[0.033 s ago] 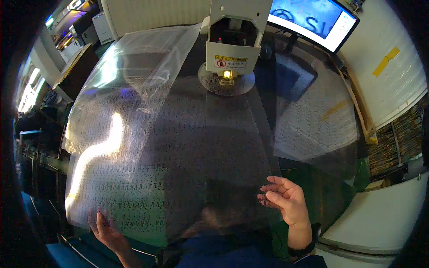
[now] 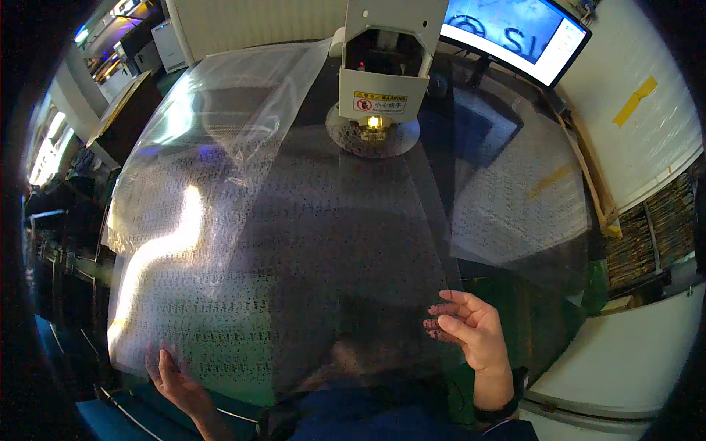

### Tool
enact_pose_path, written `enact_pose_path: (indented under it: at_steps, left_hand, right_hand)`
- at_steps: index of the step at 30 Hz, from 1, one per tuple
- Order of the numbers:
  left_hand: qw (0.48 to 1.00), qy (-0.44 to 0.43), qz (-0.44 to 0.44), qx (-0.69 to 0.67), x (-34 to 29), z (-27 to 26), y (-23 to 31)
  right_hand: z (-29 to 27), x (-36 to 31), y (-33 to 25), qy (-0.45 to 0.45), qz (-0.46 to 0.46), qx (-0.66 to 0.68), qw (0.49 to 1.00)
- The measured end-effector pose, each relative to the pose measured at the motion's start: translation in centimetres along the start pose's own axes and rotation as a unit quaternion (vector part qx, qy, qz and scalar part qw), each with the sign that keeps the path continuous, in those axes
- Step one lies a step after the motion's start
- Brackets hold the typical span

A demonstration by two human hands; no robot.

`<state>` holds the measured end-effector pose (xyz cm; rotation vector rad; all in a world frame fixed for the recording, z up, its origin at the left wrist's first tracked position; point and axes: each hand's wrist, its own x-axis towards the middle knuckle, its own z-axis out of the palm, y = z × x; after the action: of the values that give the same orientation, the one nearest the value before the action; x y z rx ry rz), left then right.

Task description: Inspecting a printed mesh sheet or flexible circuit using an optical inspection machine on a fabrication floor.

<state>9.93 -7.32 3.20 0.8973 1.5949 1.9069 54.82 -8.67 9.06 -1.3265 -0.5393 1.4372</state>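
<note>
A large clear plastic film sheet (image 2: pixel 331 235), covered in rows of small dark marks, spreads over the dark table and hangs past its near side. Its lower left edge is gripped by my left hand (image 2: pixel 176 384), whose fingers show partly through the film. On the right edge, my right hand (image 2: pixel 482 338) holds the sheet with the thumb on top and several fingertips visible beneath it. Beyond the hands, a pale machine head (image 2: pixel 382 99) with a lit yellow lamp stands over the sheet's far part, above a round bright disc (image 2: pixel 404 143).
A monitor (image 2: pixel 515 37) at the back right displays enlarged dark characters on blue. Another loose clear film (image 2: pixel 220 88) lies at the far left, with strong glare. A white panel (image 2: pixel 647 110) with yellow tape stands at right, above a white cabinet (image 2: pixel 625 360).
</note>
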Motion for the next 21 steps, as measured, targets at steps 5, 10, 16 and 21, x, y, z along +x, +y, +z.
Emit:
enact_pose_path:
  at_steps: [5, 10, 16, 21]
  left_hand:
    - [0.998, 0.031, -0.046, -0.044, -0.1, 0.4, 0.5]
    - [0.994, 0.057, -0.085, -0.043, -0.3, 1.0, 1.1]
    - [0.996, 0.06, -0.067, -0.015, 0.1, -0.2, -0.2]
    - [0.997, 0.054, -0.055, -0.016, 0.0, -0.4, -0.6]
  right_hand:
    - [0.0, 0.0, -0.1, 0.0, 0.0, -0.003, 1.0]
    - [0.0, 0.0, -0.1, 0.006, 0.002, -0.01, 1.0]
    - [-0.1, 0.1, 0.0, 0.003, 0.002, -0.007, 1.0]
    - [-0.1, 0.1, 0.1, 0.003, 0.008, -0.007, 1.0]
